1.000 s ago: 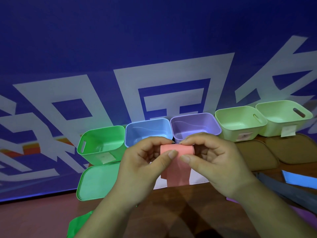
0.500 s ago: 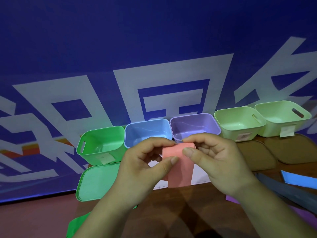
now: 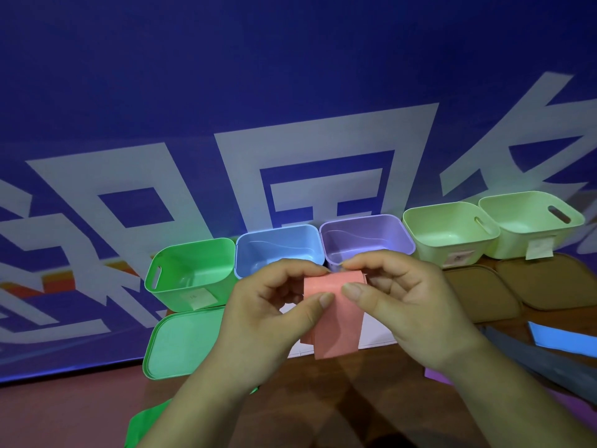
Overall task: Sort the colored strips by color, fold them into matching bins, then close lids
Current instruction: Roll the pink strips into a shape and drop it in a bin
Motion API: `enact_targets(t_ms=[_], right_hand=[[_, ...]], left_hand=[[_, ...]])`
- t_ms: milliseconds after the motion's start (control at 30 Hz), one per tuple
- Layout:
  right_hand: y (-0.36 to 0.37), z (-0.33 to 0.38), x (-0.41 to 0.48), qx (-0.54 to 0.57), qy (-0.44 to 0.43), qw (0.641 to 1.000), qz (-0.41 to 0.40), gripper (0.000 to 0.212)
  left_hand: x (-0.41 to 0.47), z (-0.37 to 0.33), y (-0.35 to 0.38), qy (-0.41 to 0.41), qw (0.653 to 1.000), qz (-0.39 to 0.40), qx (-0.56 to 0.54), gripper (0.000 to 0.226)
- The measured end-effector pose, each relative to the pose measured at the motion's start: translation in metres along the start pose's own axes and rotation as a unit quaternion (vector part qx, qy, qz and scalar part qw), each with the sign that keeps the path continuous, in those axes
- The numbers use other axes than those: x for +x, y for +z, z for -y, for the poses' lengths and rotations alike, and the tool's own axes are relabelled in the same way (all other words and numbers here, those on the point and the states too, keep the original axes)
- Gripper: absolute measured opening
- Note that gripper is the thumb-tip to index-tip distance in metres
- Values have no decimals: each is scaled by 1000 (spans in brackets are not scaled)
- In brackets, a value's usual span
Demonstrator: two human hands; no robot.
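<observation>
Pinched a folded pink strip [image 3: 336, 324] by its top edge with left hand [image 3: 265, 321] and right hand [image 3: 410, 308]. Held it above the bench [image 3: 371, 402], just in front of blue bin [image 3: 274, 230] and purple bin [image 3: 361, 220].

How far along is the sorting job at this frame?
Done: nothing visible; the green bin, blue bin, purple bin and two pale green bins stand open and look empty. In hand: left hand and right hand pinch a pink strip, folding it. Left: blue strip, grey strip, purple strip and green strip lie loose; green lid and brown lids are off.
</observation>
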State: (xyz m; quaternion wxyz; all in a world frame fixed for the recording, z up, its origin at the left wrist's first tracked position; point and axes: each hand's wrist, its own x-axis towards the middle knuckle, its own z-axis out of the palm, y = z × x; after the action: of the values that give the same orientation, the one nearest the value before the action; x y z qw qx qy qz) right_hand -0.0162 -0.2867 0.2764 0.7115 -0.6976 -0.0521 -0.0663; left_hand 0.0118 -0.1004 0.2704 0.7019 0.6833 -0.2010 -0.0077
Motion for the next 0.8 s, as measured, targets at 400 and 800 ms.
enact_targets(t_ms=[400,800], right_hand=[[0,-2,-2,-57,-29,998,5,31],[1,-5,1,-7,0,1000,-7,28]], left_hand=[[2,0,1,-13,1000,-28,2,25],[1,3,-2,1,999,21,44,29]])
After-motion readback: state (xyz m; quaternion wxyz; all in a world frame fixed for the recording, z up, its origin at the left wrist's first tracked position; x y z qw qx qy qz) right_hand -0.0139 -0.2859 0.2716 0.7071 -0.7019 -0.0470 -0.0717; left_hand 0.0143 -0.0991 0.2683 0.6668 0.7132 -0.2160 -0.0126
